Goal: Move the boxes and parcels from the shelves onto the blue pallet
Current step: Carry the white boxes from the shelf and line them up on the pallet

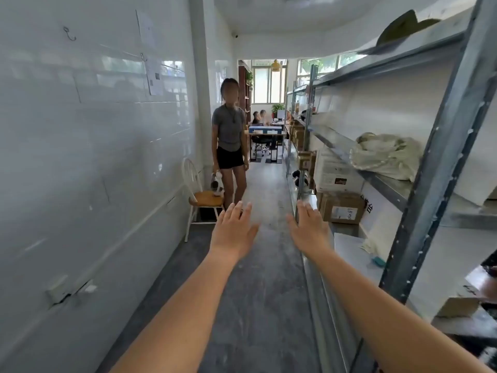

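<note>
White tiled wall (94, 157): far left of left hand, runs the aisle.
Chair (200, 196): wooden seat, ahead-left of left hand; a person (230, 141) stands just past it.
Left hand (233, 232): stretched forward, fingers straight, holding nothing.
Right hand (309, 230): same, flat and empty, just left of the shelves (435, 146).
Brown box (340, 207): ahead-right of right hand, low shelf; white box (336, 170) above it.
Sack (387, 156): higher right.
Blue pallet: not in view.
Tip: step closer, grip box on both sides, mind the person.
</note>
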